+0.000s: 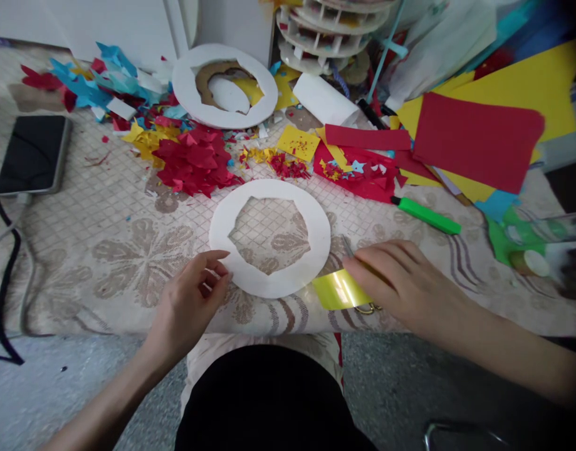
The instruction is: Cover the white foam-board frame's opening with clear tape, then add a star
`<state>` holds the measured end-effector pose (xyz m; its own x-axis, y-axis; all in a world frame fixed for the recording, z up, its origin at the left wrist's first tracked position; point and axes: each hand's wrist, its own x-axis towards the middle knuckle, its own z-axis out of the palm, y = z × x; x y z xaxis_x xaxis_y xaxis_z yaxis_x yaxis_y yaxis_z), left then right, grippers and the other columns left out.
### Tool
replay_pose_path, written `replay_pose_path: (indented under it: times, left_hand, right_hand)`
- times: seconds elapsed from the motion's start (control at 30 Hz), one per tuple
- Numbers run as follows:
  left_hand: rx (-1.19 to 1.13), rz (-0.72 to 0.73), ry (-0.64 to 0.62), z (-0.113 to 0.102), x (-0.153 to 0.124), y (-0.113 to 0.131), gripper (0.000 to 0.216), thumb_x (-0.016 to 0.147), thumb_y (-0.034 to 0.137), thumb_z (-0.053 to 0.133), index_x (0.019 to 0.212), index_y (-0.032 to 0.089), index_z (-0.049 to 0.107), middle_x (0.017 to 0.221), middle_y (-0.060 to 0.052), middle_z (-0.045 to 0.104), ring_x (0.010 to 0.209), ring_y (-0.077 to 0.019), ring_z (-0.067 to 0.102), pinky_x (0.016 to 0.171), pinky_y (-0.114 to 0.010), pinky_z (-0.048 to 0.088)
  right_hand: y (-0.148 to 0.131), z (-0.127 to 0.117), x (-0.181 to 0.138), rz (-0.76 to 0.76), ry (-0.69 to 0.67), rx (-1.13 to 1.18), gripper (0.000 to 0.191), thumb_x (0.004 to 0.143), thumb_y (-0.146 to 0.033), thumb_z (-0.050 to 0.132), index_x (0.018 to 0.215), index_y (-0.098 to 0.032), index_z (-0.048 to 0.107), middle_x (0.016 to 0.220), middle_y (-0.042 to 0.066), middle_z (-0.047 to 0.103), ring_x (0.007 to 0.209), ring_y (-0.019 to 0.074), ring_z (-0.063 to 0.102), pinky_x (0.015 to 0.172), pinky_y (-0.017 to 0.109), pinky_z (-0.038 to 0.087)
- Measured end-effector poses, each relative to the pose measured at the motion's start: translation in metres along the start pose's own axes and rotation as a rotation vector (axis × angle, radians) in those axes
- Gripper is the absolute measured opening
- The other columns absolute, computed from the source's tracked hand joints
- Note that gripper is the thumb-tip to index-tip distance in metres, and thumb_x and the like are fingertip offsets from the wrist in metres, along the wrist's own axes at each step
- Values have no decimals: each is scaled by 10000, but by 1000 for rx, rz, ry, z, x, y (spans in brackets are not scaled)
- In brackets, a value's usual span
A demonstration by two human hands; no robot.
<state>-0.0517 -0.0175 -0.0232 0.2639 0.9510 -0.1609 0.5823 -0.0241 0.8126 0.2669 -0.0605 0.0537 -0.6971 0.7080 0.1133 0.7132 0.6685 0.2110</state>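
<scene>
A white foam-like ring [316,233] with a star-pointed opening lies flat on the patterned tablecloth. At its lower left rim, my left hand [193,294] is closed, with thumb and forefinger touching the edge. My right hand [400,282] is closed over a pair of scissors [348,246]; a metal tip shows past the fingers and a gold-coloured handle loop below. Most of the scissors is hidden by the hand. A glossy yellow strip [340,290] lies partly under the right fingers, close to the ring's lower right side.
Behind the ring are red paper cutouts [193,156], blue cutouts [81,81] and a second white ring [184,81]. A green marker [429,216] and red sheets [478,141] lie to the right. A phone [31,153] with a cable is at left.
</scene>
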Motion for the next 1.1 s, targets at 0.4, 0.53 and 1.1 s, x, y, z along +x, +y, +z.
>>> replay_pose_path:
  times: [0.4, 0.53, 1.1]
  left_hand:
    - [-389, 70, -576, 47, 16, 57, 232, 844, 44, 420, 944, 161, 595, 893, -52, 694, 859, -163, 689, 774, -316, 559]
    - [-396, -33, -666, 55, 32, 50, 231, 791, 24, 413, 901, 168, 557, 884, -47, 687, 856, -176, 706, 743, -328, 567]
    - [-59, 392, -695, 68, 64, 72, 672, 622, 388, 816, 1170, 189, 483, 1153, -100, 551, 735, -160, 603, 620, -324, 537]
  right_hand:
    - [-1, -3, 6, -13, -15, -19, 286, 899, -32, 408, 1150, -91, 531, 958, 138, 625, 871, 261, 561, 770, 412, 458]
    - [0, -6, 7, -12, -46, 3, 280, 900, -41, 404, 1139, -87, 544, 961, 142, 620, 872, 260, 554, 775, 411, 454]
    - [10, -21, 15, 119, -194, 271, 542, 863, -110, 501, 1397, -135, 418, 1272, 157, 550, 1188, 319, 488, 965, 496, 430]
